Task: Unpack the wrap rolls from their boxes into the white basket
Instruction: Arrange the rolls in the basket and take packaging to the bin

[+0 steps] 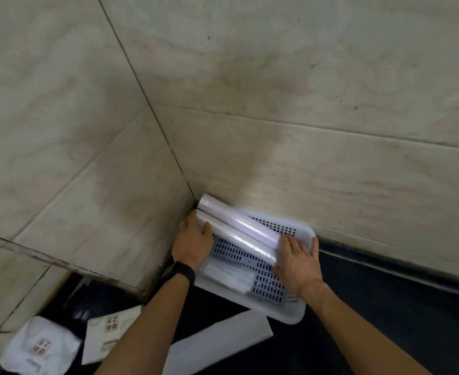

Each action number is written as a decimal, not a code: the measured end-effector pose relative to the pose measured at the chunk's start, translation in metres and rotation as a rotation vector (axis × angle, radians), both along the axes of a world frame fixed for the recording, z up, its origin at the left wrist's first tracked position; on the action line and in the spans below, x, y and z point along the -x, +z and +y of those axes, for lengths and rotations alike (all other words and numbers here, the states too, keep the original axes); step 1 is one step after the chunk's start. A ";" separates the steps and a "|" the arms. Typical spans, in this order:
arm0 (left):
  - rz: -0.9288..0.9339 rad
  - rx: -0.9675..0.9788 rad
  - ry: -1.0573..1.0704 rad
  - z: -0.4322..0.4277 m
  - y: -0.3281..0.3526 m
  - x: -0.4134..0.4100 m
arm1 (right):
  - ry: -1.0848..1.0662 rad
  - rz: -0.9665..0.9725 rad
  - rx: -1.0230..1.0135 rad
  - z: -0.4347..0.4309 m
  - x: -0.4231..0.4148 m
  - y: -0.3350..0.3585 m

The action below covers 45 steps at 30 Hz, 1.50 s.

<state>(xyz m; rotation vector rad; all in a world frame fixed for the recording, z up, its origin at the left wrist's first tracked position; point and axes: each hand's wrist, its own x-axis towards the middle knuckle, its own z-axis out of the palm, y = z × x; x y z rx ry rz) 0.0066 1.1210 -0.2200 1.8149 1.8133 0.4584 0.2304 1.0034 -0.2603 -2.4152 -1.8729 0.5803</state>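
A white perforated basket (290, 311) sits on the dark counter, pushed into the tiled corner. Two long wrap rolls lie side by side across its far half: the back roll (239, 221) and the front roll (239, 240). My left hand (192, 242) holds the front roll's left end, thumb curled on top. My right hand (297, 257) lies flat with straight fingers against the rolls' right ends. A smaller clear-wrapped packet (228, 277) lies in the basket's near part.
Tiled walls (331, 117) close in behind and to the left of the basket. A long white box (217, 339) lies on the counter under my forearms. A printed flat box (109, 336) and a white printed bag (40, 347) sit at the lower left.
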 end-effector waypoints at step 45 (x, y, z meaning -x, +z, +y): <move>-0.057 -0.243 0.595 -0.191 -0.044 0.377 | 0.286 0.271 -0.024 0.058 0.450 -0.029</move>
